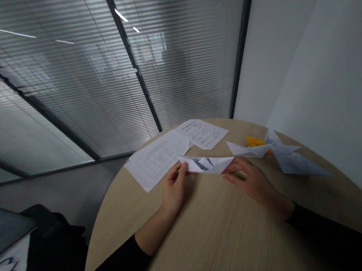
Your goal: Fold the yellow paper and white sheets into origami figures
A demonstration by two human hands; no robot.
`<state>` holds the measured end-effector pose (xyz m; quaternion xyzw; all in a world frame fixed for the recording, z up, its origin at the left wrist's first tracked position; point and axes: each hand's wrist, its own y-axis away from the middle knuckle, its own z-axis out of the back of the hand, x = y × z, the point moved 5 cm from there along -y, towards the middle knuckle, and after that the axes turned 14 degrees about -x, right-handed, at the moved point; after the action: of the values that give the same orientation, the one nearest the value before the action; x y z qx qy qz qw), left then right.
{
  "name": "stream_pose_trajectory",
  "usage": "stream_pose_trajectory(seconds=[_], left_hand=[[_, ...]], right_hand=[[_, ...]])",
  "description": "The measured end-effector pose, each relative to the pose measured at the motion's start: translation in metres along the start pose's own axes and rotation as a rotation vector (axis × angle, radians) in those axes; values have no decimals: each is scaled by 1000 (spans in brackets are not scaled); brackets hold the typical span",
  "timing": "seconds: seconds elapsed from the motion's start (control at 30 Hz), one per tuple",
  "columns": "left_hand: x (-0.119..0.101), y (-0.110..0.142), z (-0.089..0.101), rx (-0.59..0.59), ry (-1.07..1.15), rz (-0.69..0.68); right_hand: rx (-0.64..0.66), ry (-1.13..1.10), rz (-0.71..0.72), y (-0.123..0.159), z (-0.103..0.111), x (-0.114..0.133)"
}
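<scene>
A white folded paper boat (206, 164) with pointed ends is held low over the wooden table (213, 229). My left hand (174, 182) pinches its left end between thumb and fingers. At the other end, my right hand (250, 178) has its thumb and fingers closed on the right tip. Grey facets show in the middle of the boat, where the folds stand up. Just beyond it lie printed paper sheets (157, 158), close to my left hand.
To the right on the table are white folded paper pieces (282, 150) with an orange folded paper (254, 141) among them. Another printed sheet (202, 133) lies near the far edge. Behind stands a glass partition with blinds (191, 68); a dark chair-like object (48, 246) is at lower left.
</scene>
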<state>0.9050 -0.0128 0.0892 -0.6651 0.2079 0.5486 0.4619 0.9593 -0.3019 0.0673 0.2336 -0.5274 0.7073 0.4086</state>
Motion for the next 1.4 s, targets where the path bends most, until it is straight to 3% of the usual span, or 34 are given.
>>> stream_pose_trajectory(seconds=[0.17,0.47,0.63,0.8,0.97,1.2,1.4], left_hand=[[0,6,-8,108,13,26],[-9,20,-23,375,-21,-115],[-11,22,-23,387,-59,-137],[-23,25,-25,432,-39,-249],[-25,31,-28,489,-76,-317],[-18,38,-30,568,-111,-194],[-9,38,-32,445,-5,31]], right_hand=[[-49,-7,-36,-1,1,-6],[-23,-31,38,3,0,1],[98,-20,153,5,-4,15],[44,44,287,5,-2,26],[56,47,258,10,-1,27],[77,92,304,19,-7,28],[128,-25,259,24,-9,37]])
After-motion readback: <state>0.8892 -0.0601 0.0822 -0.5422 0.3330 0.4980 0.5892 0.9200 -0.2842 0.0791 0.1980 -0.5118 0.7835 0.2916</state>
